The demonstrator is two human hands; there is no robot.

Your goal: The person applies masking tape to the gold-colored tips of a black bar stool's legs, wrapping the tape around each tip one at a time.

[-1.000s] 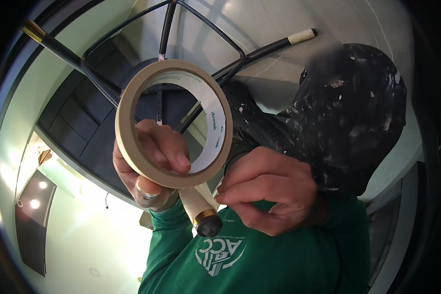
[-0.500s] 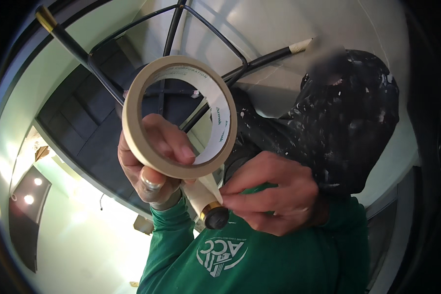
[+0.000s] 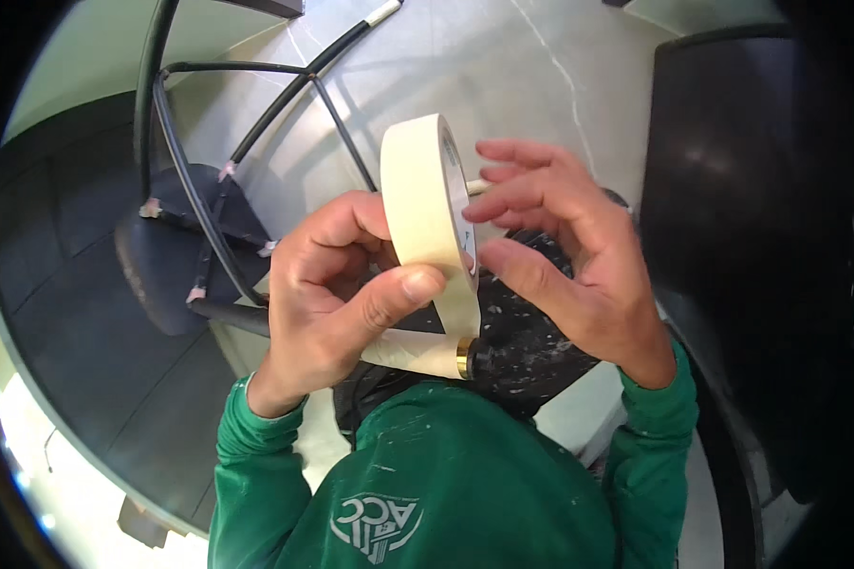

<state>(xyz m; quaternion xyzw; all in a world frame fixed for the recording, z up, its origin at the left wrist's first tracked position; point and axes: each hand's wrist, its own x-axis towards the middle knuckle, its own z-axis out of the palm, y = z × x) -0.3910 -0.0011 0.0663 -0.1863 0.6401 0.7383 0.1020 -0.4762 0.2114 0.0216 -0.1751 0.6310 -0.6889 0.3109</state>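
My left hand (image 3: 327,294) grips a roll of cream masking tape (image 3: 413,194), its thumb pressed on the tape's outer face. A strip of tape (image 3: 458,308) runs down from the roll to a stool leg (image 3: 413,353), which is wrapped in the same pale tape. Toward its end the leg has a gold band (image 3: 465,357) and a black foot (image 3: 482,360). At the roll's right side my right hand (image 3: 584,256) is open, fingers spread and curved. Its fingertips come close to the roll's inner ring; I cannot tell whether they touch.
The upturned stool's black frame (image 3: 204,204) and dark seat (image 3: 152,256) are at the left. Another leg's pale-wrapped tip (image 3: 382,12) points up at the top. Paint-spotted dark trousers (image 3: 531,332) lie beneath my hands. A dark panel (image 3: 731,190) stands right of the grey floor (image 3: 503,85).
My right hand has left the tape strip beside the leg's end and risen, fingers spread, to the roll's right side. The roll has turned edge-on. The view has shifted, and the leg lies more level.
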